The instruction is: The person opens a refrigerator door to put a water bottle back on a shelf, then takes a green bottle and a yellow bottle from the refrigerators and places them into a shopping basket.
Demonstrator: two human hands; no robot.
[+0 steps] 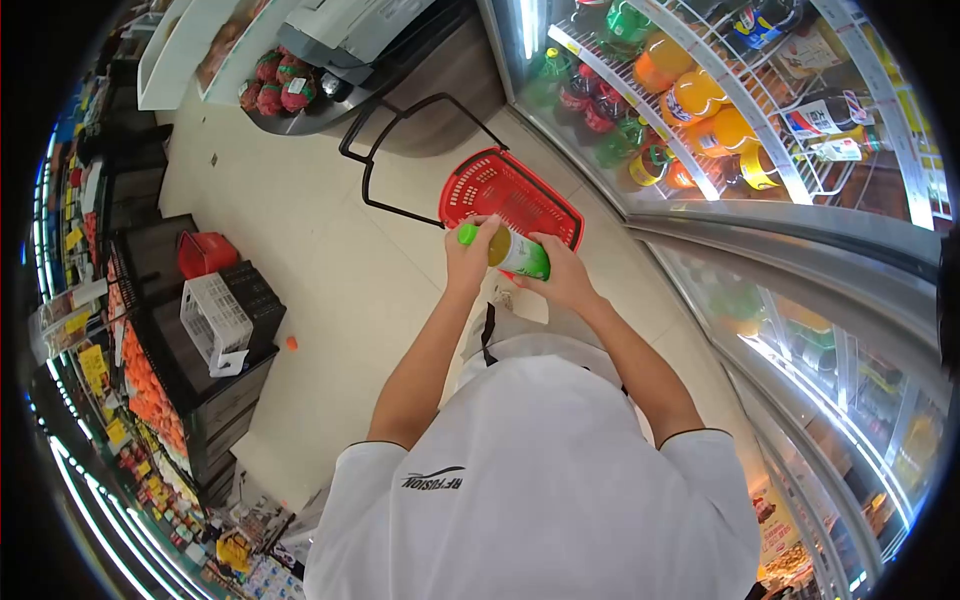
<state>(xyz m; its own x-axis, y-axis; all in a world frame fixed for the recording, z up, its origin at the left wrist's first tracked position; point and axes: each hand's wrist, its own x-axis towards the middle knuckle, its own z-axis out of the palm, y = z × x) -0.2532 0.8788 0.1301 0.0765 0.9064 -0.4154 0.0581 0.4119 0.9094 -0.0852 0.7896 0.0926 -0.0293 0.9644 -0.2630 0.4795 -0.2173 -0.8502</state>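
A drink bottle with a bright green cap, yellowish contents and a green-and-white label [526,256] lies sideways between my hands, in front of my waist. My left hand [472,254] is closed around its cap end and neck. The fingers of my right hand [562,274] wrap the label end near the base. Just beyond the bottle, a red shopping basket [468,188] rests on the floor. Its black handles [366,170] lean out to the left, and my hands partly cover its near side.
To the right stands a lit drinks fridge with wire shelves of bottles [700,100]; another glass door [800,330] is nearer me. Wrapped red fruit [285,82] sits on a counter [335,112] ahead. At left are crates [215,318], a red basket [206,254] and a produce stand [150,385].
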